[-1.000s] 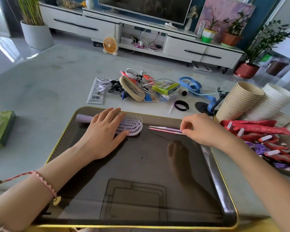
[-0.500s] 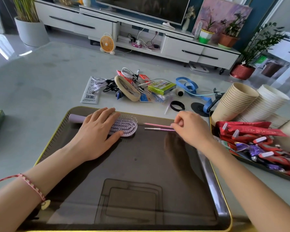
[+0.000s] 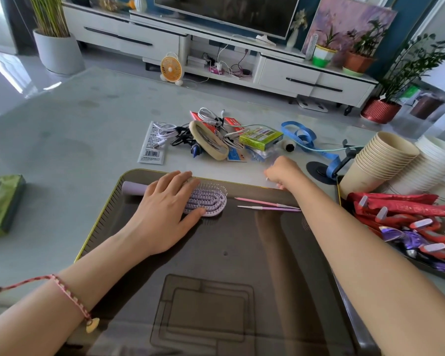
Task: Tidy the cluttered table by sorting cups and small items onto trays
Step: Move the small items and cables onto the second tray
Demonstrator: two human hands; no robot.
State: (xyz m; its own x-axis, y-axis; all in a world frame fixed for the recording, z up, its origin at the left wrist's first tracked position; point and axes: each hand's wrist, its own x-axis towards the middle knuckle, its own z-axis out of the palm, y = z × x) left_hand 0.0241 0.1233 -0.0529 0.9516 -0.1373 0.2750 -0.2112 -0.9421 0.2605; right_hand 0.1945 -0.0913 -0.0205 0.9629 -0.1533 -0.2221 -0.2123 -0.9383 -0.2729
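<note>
left grip (image 3: 165, 209): flat, fingers straight, resting on lilac hairbrush (image 3: 211, 201) at far end of dark tray (image 3: 229, 253) | right grip (image 3: 284, 172): on tabletop (image 3: 75, 150) just past tray's far rim, fingers curled, contents impossible to tell | pink sticks (image 3: 265, 204): on tray beside hairbrush | stacked cups (image 3: 380, 160): far right
</note>
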